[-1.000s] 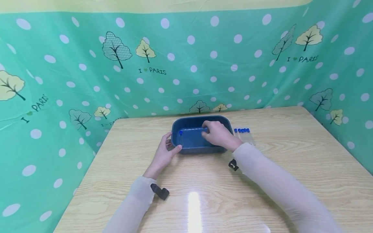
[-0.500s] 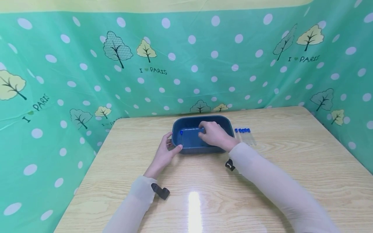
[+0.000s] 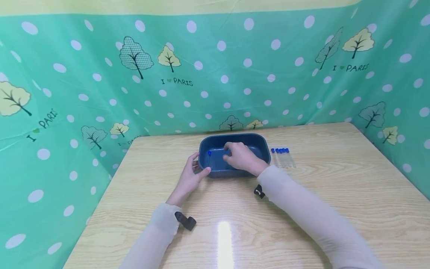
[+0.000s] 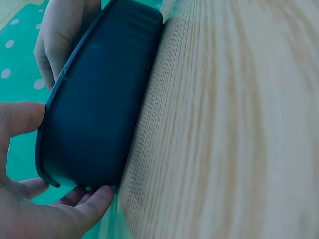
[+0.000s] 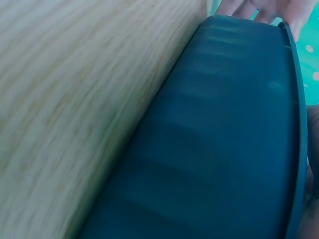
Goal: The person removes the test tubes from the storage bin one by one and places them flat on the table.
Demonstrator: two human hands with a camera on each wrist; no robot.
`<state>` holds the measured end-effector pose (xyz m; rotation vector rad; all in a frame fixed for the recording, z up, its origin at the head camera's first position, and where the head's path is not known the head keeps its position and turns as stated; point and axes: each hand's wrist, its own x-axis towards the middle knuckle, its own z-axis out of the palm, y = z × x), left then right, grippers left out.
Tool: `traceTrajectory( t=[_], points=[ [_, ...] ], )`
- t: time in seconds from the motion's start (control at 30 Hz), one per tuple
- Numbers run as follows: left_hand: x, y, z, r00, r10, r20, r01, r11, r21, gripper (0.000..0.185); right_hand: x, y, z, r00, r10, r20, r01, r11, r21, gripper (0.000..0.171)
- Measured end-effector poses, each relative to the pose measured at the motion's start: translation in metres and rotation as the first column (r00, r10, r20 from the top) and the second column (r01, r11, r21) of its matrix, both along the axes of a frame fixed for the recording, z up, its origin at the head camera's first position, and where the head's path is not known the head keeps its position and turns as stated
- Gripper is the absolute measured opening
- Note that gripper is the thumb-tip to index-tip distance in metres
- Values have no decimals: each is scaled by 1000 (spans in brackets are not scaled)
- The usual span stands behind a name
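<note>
A dark blue plastic bin (image 3: 231,173) stands near the back of the table. My left hand (image 3: 189,180) holds its left end, thumb on the front rim and fingers round the outer wall, as the left wrist view also shows. Inside the bin at the left lies a slim clear tube with a blue cap (image 3: 209,154). My right hand (image 3: 242,157) reaches over the front wall into the middle of the bin, fingers bent down and thumb apart from the index finger. Its fingertips are partly hidden, and I cannot tell whether they hold anything. In the right wrist view the bin wall (image 5: 209,129) fills the middle.
Several clear tubes with blue caps (image 3: 282,151) lie side by side on the table, right of the bin. The wood-grain table (image 3: 168,239) ends at a green dotted curtain (image 3: 205,74) behind and at both sides.
My right hand has moved left within the bin, toward the capped tube there, uncovering more of the tubes on the right. My left hand keeps its place on the bin.
</note>
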<state>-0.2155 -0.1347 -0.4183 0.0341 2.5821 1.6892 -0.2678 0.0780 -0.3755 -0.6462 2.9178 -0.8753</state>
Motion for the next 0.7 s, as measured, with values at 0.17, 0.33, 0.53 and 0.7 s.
traceTrajectory(
  t=[0.17, 0.33, 0.53, 0.7],
  points=[
    [-1, -1, -1, 1000, 4, 8, -4, 1000, 1, 77, -1, -6, 0, 1000, 2, 4, -2, 1000, -6, 36],
    [0, -1, -1, 1000, -2, 6, 2, 1000, 6, 78, -3, -11, -1, 1000, 9, 10, -9, 1000, -13, 37],
    [0, 0, 0, 1000, -5, 0, 5, 1000, 2, 76, -3, -16, 0, 999, 7, 36, -6, 1000, -10, 38],
    [0, 0, 0, 1000, -3, -4, 3, 1000, 2, 74, -4, -22, 0, 999, -3, 46, 2, 1000, 3, 38]
  ],
)
